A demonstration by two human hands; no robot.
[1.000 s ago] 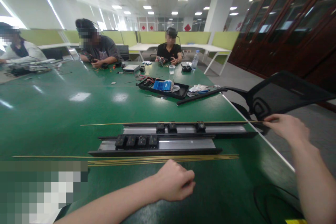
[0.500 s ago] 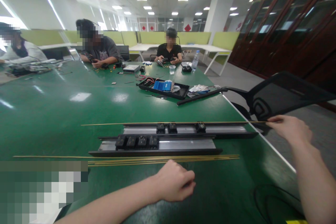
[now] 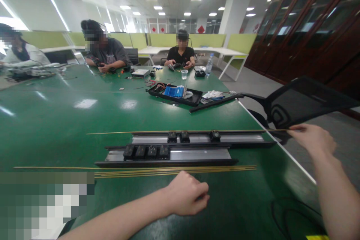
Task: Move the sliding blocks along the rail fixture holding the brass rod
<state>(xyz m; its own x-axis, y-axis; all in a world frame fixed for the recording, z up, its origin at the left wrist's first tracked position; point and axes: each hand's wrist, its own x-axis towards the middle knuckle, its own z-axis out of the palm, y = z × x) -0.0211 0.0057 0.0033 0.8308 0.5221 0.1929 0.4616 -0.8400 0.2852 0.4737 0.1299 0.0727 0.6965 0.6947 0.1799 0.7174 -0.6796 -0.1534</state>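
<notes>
My right hand (image 3: 313, 138), off the table's right edge, pinches the right end of a long thin brass-coloured rod (image 3: 109, 133). The rod runs level along the back edge of the farther metal rail (image 3: 239, 138), which carries three black blocks (image 3: 184, 137). Closer to me lies a second rail (image 3: 201, 154), with several black blocks (image 3: 152, 152) side by side on its left half. In front of it more thin rods (image 3: 219, 169) are spread on the table. My left hand (image 3: 189, 195) rests just below these rods as a loose fist, and nothing shows in it.
Farther back on the green table (image 3: 70, 127) lie a black tray (image 3: 194, 99) with a blue finned part, gloves (image 3: 213, 96) and a black bar (image 3: 208, 105). A black chair (image 3: 306, 101) stands at the right edge. Several people sit across the table.
My right hand has shifted very slightly to the right at the rod's end. My left hand, the rails and the blocks stay where they were.
</notes>
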